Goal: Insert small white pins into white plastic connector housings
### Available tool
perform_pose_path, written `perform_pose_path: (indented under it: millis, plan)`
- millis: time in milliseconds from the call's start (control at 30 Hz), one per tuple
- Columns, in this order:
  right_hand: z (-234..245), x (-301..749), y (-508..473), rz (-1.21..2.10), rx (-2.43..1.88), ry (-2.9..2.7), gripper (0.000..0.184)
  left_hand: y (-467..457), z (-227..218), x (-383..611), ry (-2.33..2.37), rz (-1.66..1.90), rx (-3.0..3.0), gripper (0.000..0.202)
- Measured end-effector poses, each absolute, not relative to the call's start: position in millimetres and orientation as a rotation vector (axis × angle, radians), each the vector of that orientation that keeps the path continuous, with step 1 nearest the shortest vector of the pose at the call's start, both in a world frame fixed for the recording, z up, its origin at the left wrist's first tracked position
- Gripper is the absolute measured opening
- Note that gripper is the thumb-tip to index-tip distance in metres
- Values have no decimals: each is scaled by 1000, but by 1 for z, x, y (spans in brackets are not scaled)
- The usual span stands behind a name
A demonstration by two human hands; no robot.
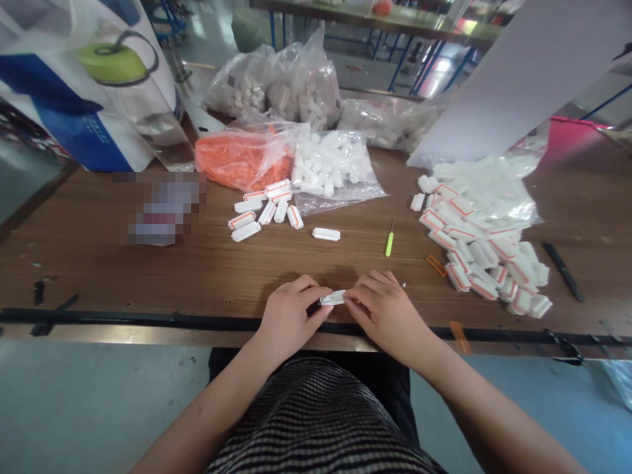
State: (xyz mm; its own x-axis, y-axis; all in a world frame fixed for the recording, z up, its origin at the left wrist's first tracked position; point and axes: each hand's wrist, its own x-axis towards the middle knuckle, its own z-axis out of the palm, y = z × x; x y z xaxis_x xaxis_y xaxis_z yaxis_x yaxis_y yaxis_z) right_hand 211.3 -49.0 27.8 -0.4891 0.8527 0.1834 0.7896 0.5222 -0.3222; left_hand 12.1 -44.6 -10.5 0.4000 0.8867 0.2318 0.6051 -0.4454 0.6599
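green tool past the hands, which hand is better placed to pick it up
Right, likely: the green tool lies just beyond the right hand, farther from the left hand. Both pinch the white part.

Small part (332, 298) between both hands at table (99, 263) edge, piles left and right

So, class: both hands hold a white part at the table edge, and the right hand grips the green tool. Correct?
No: the head view shows the green tool lying on the table beyond the right hand, which holds only the white part.
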Motion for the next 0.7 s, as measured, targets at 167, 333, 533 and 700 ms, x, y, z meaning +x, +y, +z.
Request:
perform_pose_path:
  millis: [167, 333, 533, 700]
  plan:
    - [26, 216, -56, 158, -1300, -2382, 14, -44, -10, 12, 1273, 779, 2181, 18]
    - [21, 210, -64, 24, -1271, -2394, 17, -44, -9, 12, 1270, 778, 2191, 17]
    - [19, 224, -60, 173, -1348, -2231, 18, -42, -9, 12, 1256, 773, 2173, 17]
    - [12, 288, -50, 227, -1816, -1902, 20, -41, -9, 11, 1268, 755, 2189, 19]
